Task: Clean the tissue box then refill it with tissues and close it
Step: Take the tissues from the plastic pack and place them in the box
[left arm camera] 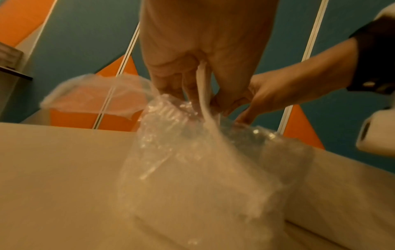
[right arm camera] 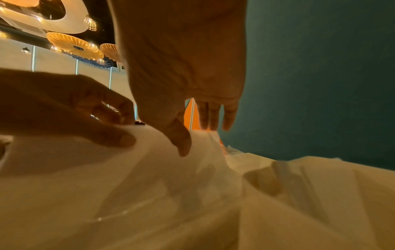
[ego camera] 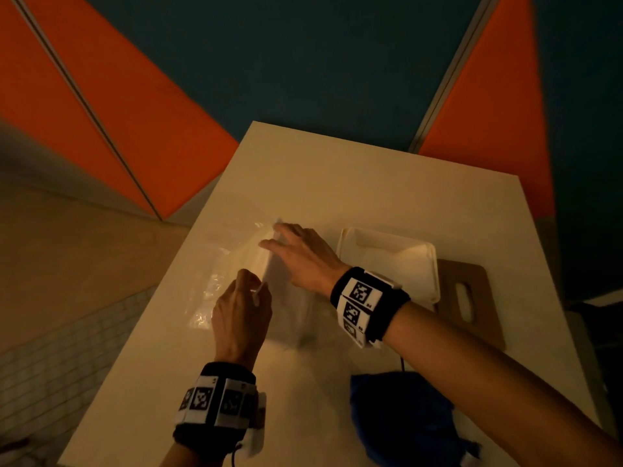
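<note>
A stack of white tissues [ego camera: 286,315] [right arm camera: 149,194] lies on the white table [ego camera: 337,183], partly inside a clear plastic wrapper [ego camera: 209,291] [left arm camera: 181,160] that trails to the left. My left hand [ego camera: 242,308] [left arm camera: 188,67] pinches the wrapper's edge at the near left of the stack. My right hand [ego camera: 300,254] [right arm camera: 181,67] holds the stack's top, thumb on the near side and fingers over the far side. The white tissue box [ego camera: 428,251] stands open to the right of both hands. Its inside is blurred.
A brown wooden lid with a slot [ego camera: 478,298] lies partly under the box's right side. A crumpled blue cloth [ego camera: 401,419] sits at the near right of the table. Orange and teal wall panels stand behind; tiled floor lies to the left.
</note>
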Demonstrator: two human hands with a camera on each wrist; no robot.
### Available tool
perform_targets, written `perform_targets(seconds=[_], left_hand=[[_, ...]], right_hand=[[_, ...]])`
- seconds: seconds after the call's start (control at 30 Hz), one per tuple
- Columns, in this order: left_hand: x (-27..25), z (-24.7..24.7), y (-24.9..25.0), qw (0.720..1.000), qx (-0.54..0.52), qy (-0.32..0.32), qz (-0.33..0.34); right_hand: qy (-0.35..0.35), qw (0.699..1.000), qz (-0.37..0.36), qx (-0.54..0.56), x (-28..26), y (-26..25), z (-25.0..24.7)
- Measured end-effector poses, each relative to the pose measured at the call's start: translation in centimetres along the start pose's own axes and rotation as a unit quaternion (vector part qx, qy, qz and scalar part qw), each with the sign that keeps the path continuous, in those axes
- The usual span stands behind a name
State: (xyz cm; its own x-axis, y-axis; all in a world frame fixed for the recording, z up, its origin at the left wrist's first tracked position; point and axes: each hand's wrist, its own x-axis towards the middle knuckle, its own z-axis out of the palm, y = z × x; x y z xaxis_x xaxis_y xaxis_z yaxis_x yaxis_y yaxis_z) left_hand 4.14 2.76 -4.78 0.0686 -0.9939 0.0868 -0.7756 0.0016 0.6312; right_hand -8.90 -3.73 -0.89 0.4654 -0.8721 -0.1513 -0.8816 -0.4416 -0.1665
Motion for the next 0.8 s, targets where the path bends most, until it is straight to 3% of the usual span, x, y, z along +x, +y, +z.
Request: perform_targets(seconds=[0.17, 0.3, 0.4, 0.57, 0.7, 0.8], left_hand=[[-0.6, -1.6, 0.9, 0.995, -0.053, 0.058, 0.065], [0.0, -4.1, 0.6, 0.986, -0.102, 0.135, 0.006], [0.8, -5.5, -0.2, 0.974, -0.185, 0.126, -0.043], [3.0, -5.9, 0.6, 0.952, -0.3, 0.046, -0.032], [4.8, -5.0, 5.3, 0.961, -0.268, 0.025, 0.056], [6.5, -3.0, 9.7, 0.966, -0.22, 0.026, 0.13]], right_hand=[[0.064, 0.997, 0.031, 0.025, 0.2, 1.1, -0.4], [0.144, 0.976, 0.089, 0.138, 0.3, 2.8, -1.8], [0.174, 0.931, 0.141, 0.29, -0.5, 4.0, -3.7], [0.22, 0.853, 0.206, 0.426, -3.8, 6.0, -5.7], [0.284, 0.811, 0.27, 0.435, -7.6, 8.8, -6.2], [0.345, 0.754, 0.324, 0.456, -10.4, 11.0, -5.9]])
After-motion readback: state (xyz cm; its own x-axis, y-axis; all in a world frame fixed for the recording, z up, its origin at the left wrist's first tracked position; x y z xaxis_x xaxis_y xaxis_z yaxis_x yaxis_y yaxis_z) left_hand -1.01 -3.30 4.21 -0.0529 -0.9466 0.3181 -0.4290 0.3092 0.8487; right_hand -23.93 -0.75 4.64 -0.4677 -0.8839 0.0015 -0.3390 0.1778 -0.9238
